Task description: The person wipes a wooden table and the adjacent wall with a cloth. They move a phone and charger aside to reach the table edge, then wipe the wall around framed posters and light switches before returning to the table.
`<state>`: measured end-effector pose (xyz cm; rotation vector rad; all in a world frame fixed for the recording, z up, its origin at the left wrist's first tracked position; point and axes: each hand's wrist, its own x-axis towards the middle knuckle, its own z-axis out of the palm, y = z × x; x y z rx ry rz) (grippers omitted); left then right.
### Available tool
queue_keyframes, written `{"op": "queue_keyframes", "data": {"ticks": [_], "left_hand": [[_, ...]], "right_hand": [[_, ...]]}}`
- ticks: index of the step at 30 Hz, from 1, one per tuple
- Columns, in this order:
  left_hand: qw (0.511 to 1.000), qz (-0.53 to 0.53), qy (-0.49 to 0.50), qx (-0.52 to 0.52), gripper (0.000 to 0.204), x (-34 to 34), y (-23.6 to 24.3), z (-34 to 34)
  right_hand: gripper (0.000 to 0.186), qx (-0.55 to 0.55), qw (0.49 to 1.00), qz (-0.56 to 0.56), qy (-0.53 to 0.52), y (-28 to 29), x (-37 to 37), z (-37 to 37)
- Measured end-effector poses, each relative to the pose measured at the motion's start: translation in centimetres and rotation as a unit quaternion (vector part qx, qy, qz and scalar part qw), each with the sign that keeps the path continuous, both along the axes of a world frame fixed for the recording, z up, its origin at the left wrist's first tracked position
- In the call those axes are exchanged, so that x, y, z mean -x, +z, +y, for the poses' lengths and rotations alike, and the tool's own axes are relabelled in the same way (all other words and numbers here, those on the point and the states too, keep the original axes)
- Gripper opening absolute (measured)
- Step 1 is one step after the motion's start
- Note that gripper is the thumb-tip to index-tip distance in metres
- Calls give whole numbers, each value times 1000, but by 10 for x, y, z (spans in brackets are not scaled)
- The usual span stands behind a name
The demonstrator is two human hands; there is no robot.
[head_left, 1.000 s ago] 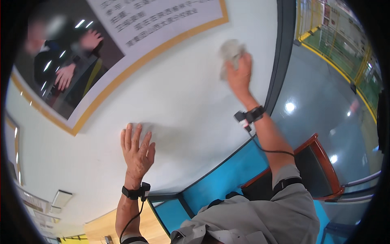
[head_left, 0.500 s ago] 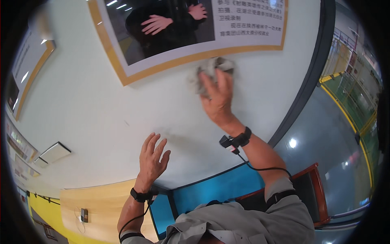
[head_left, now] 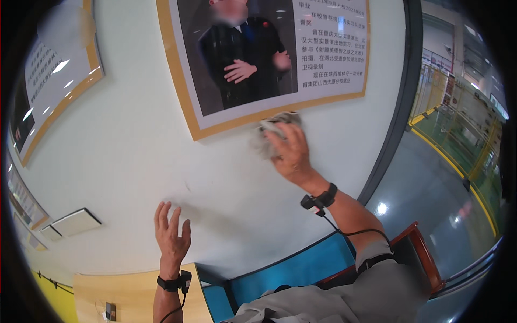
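My right hand (head_left: 292, 153) presses a crumpled greyish cloth (head_left: 265, 141) against the white wall (head_left: 129, 140), just under the lower edge of a gold-framed poster (head_left: 253, 117). The fingers are bent over the cloth, which is slightly blurred. Lower and to the left, my left hand (head_left: 171, 234) is raised by the wall with its fingers apart and nothing in it. Whether its fingertips touch the wall I cannot tell. A small dark scuff (head_left: 188, 187) marks the wall above it. Both wrists wear black straps with a small device and cable.
Another gold-framed poster (head_left: 59, 81) hangs at the left, with a white wall box (head_left: 76, 222) below it. Under my hands are a light wooden surface (head_left: 137, 290), a blue panel (head_left: 291, 258) and a red-brown chair (head_left: 425, 253). A dark post (head_left: 390, 145) edges the wall on the right.
The view has shifted, showing more of the poster. My right hand stays with the cloth below the frame, and my left hand has moved left and lower in the picture.
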<state>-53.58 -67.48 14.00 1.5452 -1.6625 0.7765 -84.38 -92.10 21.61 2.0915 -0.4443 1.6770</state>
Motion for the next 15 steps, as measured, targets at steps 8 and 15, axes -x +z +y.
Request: {"op": "queue_keyframes", "data": {"ticks": [8, 15], "left_hand": [[993, -48, 37, 100, 58, -34, 32, -26], [979, -111, 51, 162, 59, -63, 19, -52]], "right_hand": [[51, -113, 961, -222, -124, -14, 131, -97], [39, -201, 914, -349, -46, 76, 184, -107]]}}
